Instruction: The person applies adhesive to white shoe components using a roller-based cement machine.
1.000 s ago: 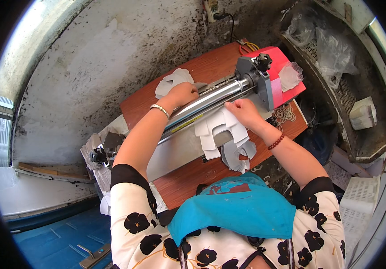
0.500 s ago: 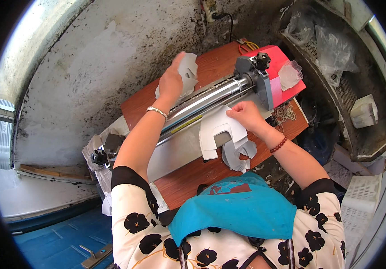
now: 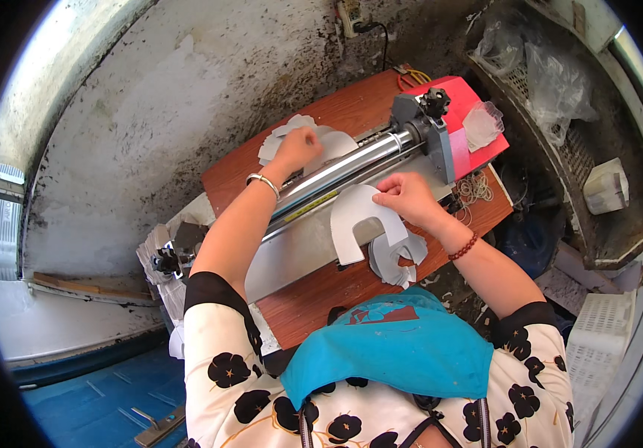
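My right hand (image 3: 409,200) pinches the upper right edge of a white U-shaped sheet piece (image 3: 350,216), held in front of the steel roller (image 3: 351,168) of a bench machine. Behind the roller my left hand (image 3: 300,148) is closed, fingertips together at a white curved piece (image 3: 336,145) that lies against the roller's far side. Beside that hand, more white cut pieces (image 3: 280,138) rest on the wooden top; the hand partly covers them. A small pile of grey-white curved pieces (image 3: 396,260) sits on the near board, just below the piece in my right hand.
Black knobs (image 3: 435,101) top the machine's end brackets, with a red cover (image 3: 478,112) at the right end. A tangle of string (image 3: 474,187) lies beside it. A shelf with plastic bags (image 3: 560,82) stands at right. Stacked white pieces (image 3: 161,257) are at the left end.
My left hand has come down and right, off the stack of pieces, toward the curved piece by the roller. The right hand's U-shaped piece now appears as one smooth sheet, barely shifted.
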`<state>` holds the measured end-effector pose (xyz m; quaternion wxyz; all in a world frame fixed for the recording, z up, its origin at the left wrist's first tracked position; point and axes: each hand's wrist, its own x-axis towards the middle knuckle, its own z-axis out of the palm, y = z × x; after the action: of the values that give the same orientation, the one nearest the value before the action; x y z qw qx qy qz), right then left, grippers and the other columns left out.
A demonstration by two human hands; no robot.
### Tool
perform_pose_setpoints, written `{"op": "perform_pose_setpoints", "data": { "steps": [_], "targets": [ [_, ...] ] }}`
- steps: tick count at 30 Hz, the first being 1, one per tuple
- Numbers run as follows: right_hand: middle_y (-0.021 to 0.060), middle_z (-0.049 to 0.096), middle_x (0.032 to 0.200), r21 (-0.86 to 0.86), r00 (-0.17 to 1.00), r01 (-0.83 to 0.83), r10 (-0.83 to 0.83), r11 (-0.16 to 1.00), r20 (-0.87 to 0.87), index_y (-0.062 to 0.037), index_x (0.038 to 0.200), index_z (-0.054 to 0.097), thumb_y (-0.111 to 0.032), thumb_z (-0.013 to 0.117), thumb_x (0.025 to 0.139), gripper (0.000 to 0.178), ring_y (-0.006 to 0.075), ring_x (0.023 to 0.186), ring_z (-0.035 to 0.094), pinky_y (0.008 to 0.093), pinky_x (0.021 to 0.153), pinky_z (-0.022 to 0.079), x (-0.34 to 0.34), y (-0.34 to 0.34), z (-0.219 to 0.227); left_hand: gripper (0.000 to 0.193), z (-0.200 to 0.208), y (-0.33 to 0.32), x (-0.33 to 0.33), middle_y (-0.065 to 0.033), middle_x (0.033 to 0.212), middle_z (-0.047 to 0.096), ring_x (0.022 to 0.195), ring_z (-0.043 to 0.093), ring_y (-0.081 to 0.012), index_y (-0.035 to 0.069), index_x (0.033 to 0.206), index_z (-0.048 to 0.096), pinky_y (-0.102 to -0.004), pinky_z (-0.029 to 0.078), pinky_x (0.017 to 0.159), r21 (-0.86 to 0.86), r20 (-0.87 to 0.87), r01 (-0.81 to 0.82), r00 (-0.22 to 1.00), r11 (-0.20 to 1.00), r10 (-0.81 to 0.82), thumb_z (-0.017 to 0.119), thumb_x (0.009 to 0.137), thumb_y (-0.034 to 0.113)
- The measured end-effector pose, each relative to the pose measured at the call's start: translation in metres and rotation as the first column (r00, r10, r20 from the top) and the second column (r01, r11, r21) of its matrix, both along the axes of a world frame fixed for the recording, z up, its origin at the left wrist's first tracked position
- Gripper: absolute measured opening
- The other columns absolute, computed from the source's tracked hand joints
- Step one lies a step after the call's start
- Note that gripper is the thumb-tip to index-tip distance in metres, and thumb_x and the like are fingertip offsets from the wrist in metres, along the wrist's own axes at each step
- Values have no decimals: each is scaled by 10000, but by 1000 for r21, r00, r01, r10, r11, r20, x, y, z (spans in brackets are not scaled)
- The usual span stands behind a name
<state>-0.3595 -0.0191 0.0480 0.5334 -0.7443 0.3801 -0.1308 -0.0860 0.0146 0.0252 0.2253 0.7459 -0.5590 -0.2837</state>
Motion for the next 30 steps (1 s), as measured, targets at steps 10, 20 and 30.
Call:
{"op": "perform_pose_setpoints", "data": {
  "steps": [10,20,30],
  "targets": [
    [154,629,675,-104,975,-121,99,987,-197,35,755,639,-266,597,790,306,263,659,614,375,619,467,-4,-5,4,459,29,9,-9,-187,1088,590,963,576,-345,160,1217,477,-400,443,831,-435,-72,-366,925,823,373,454,795,-19],
    [147,609,674,65,989,-70,77,995,-125,57,756,609,-297,551,830,366,216,634,573,368,615,441,-5,-19,-7,295,14,11,-7,-123,1073,624,882,602,-304,155,987,690,-374,474,772,-55,472,201,868,978,-152,495,795,45],
    [96,627,677,70,1000,-19,19,997,6,45,764,636,-254,633,823,305,127,585,555,302,545,457,1,-16,-5,223,0,-7,-9,-151,797,655,760,616,-250,40,833,676,-344,472,704,114,-30,12,1000,993,-8,644,719,229]
  ]
}}
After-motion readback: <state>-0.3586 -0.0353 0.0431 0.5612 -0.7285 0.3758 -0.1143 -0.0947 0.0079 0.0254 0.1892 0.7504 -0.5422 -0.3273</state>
